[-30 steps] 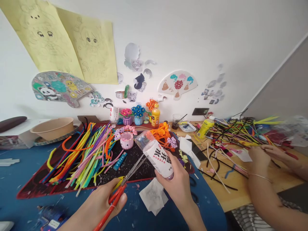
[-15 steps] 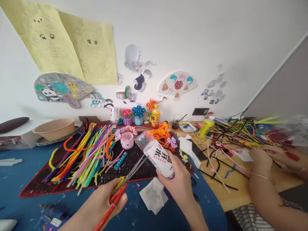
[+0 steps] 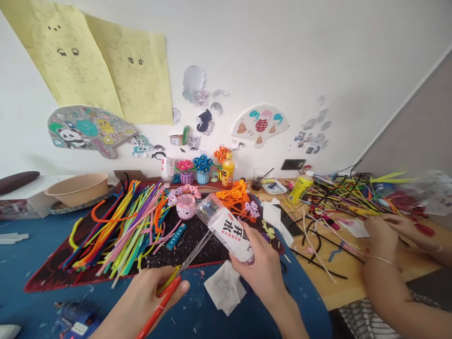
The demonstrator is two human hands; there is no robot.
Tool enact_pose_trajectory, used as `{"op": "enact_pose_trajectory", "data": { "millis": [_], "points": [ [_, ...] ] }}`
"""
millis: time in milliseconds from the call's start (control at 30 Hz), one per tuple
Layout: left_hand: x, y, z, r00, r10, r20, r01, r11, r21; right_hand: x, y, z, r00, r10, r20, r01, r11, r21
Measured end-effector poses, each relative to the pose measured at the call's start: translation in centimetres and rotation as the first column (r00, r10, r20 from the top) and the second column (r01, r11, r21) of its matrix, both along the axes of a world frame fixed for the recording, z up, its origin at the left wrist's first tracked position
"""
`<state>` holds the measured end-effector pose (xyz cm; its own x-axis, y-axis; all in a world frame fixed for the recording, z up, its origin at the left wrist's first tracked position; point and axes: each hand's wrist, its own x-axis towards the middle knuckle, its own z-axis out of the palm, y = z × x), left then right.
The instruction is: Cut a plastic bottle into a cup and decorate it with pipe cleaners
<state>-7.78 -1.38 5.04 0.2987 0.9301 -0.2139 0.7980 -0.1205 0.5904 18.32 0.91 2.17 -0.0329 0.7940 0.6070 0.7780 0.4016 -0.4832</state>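
Note:
My left hand (image 3: 150, 294) grips a pair of scissors (image 3: 165, 297) with red and yellow handles. Their long metal blades reach up and right to the side of a cut plastic bottle (image 3: 231, 233) with a white label. My right hand (image 3: 261, 263) is wrapped round this bottle, which lies tilted with its clear, open-looking end toward the upper left. Just beyond that end stands a small pink pot (image 3: 185, 207) with pink and lilac fuzzy flowers. A crumpled white paper (image 3: 225, 288) lies on the blue table below the bottle.
A heap of coloured pipe cleaners (image 3: 130, 230) covers the left of the dark mat (image 3: 45, 278). A blue glue gun (image 3: 76, 320) lies at the front left. Finished flower pots and a juice bottle (image 3: 228, 170) line the wall. At the right, another person's hands (image 3: 384, 230) work.
The scissor blades have closed up somewhat and shifted slightly down and left at the bottle's side. The bottle has barely moved in my right hand.

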Motion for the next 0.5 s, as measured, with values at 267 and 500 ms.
{"op": "enact_pose_trajectory", "data": {
  "millis": [267, 500],
  "points": [
    [-0.11, 0.16, -0.85, 0.997, -0.025, 0.069, 0.024, 1.000, 0.010, 0.39, 0.19, -0.02, 0.999, 0.024, 0.039, -0.024, 1.000, -0.003],
    [0.15, -0.12, -0.89, 0.998, -0.021, 0.054, 0.020, 0.999, 0.029, 0.66, 0.30, -0.35, 0.999, 0.006, 0.052, -0.006, 1.000, 0.010]
  ]
}}
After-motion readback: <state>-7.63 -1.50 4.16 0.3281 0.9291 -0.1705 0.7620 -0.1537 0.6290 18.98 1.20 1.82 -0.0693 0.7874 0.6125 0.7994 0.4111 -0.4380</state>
